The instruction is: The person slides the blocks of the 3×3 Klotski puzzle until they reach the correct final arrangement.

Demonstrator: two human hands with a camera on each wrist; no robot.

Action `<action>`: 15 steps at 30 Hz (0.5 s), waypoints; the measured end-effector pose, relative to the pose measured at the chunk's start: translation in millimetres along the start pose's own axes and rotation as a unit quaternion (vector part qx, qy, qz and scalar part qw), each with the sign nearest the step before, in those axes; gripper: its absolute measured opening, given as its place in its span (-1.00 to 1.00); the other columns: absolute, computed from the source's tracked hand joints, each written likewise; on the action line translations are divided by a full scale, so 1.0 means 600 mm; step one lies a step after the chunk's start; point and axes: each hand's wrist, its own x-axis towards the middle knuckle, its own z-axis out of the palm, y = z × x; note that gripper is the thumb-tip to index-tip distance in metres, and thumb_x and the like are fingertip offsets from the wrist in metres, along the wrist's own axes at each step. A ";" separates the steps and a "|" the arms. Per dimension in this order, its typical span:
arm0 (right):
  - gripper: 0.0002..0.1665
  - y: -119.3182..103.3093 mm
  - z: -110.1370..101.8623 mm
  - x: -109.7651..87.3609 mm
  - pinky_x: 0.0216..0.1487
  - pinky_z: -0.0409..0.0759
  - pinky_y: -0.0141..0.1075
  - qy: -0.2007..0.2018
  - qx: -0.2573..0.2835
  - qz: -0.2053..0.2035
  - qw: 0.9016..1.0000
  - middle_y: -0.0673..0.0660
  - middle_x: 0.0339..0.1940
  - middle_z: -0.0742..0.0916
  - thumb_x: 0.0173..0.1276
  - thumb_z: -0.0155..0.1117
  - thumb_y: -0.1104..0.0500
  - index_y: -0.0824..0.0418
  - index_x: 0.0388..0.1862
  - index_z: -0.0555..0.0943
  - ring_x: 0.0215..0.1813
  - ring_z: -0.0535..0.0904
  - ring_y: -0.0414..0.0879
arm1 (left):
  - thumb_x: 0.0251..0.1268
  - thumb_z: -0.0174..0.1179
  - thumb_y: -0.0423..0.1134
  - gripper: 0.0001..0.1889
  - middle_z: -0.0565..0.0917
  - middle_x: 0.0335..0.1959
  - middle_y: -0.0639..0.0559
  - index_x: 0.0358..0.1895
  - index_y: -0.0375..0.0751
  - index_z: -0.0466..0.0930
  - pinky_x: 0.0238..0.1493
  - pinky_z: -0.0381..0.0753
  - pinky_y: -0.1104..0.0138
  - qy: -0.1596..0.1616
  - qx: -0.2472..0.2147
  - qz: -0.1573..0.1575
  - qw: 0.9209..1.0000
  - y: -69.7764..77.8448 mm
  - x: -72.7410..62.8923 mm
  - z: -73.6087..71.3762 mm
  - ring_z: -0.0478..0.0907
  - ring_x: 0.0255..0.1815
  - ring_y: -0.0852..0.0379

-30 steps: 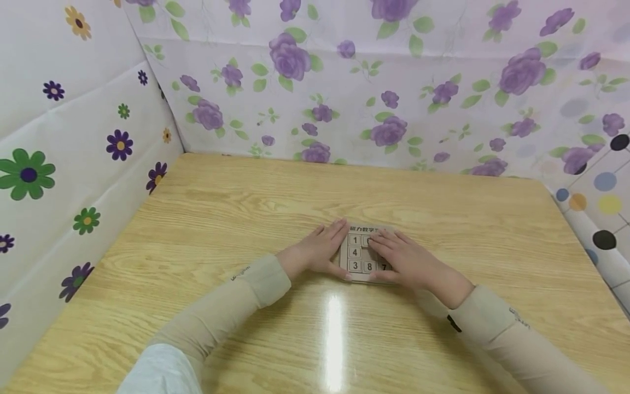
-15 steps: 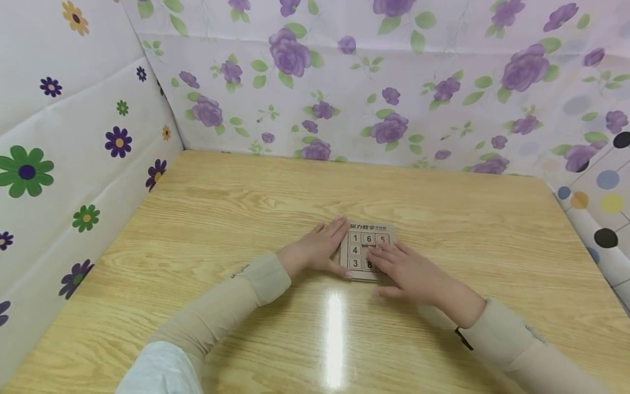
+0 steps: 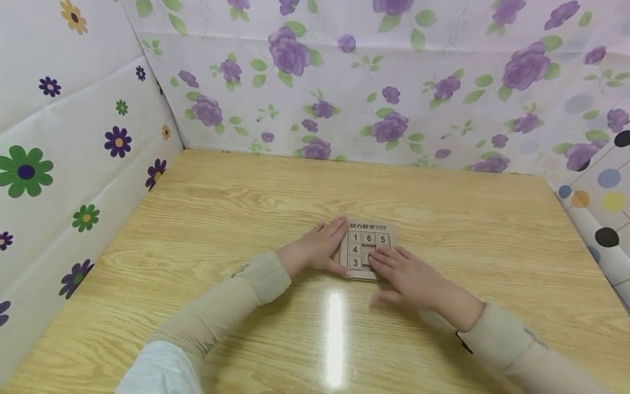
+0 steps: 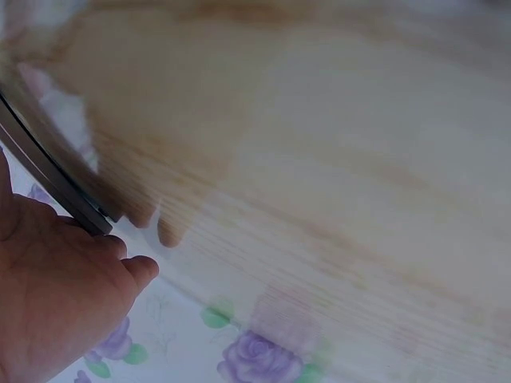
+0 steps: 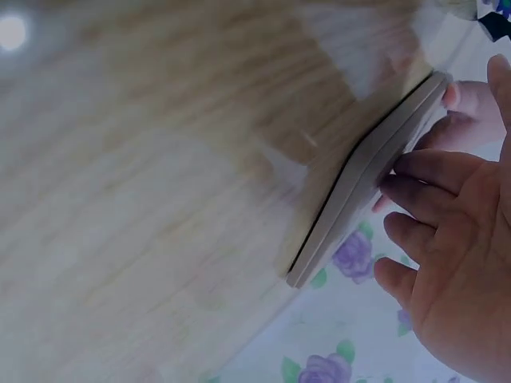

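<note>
A flat number sliding puzzle (image 3: 343, 268) lies on the table, with dark printed characters along its far edge. Its visible tiles read 1, 6, 5 in the far row, with 4 and 3 down the left column. My left hand (image 3: 321, 243) rests at its left side, fingers stretched along that edge and thumb at the near left corner. With extended fingertips, my right hand (image 3: 413, 273) touches a tile (image 3: 366, 259) in the middle column, which sits between two dark gaps. That hand hides the right part of the lower rows. In the right wrist view its fingers lie over the puzzle's face.
The wood-grain table (image 3: 246, 202) has a glossy top with a bright light streak near the front. Flowered cloth (image 3: 315, 71) stands along the back, with patterned cloth at both sides.
My right hand first drew back toward the near right, uncovering the 6 and 5. Its fingertips then moved onto the 8 tile, which has shifted away from the near edge. The left hand stays put.
</note>
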 end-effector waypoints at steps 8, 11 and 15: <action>-0.11 0.005 0.003 0.015 0.44 0.18 0.13 0.014 -0.030 0.011 0.999 0.27 0.39 0.43 0.28 0.14 -0.27 0.38 0.33 0.37 0.44 0.25 0.21 | -0.03 0.15 0.47 0.28 -0.35 0.56 -0.11 0.52 -0.24 -0.38 0.55 -0.27 0.10 0.000 0.006 0.002 1.000 0.001 0.000 0.003 -0.39 0.57 0.04; -0.09 -0.006 0.000 0.016 0.46 0.15 0.13 0.008 -0.018 -0.003 1.000 0.27 0.41 0.39 0.29 0.12 -0.28 0.37 0.36 0.33 0.46 0.21 0.21 | -0.03 0.14 0.47 0.28 -0.35 0.56 -0.12 0.52 -0.25 -0.38 0.54 -0.24 0.09 0.000 0.013 0.002 1.000 0.001 0.000 0.002 -0.38 0.57 0.04; -0.07 -0.021 0.000 0.019 0.47 0.12 0.12 0.004 0.003 -0.031 1.000 0.26 0.44 0.36 0.30 0.10 -0.29 0.37 0.39 0.30 0.47 0.19 0.19 | -0.03 0.13 0.47 0.28 -0.35 0.55 -0.12 0.52 -0.26 -0.38 0.55 -0.24 0.08 0.003 0.019 0.001 1.000 -0.001 -0.001 0.001 -0.38 0.57 0.04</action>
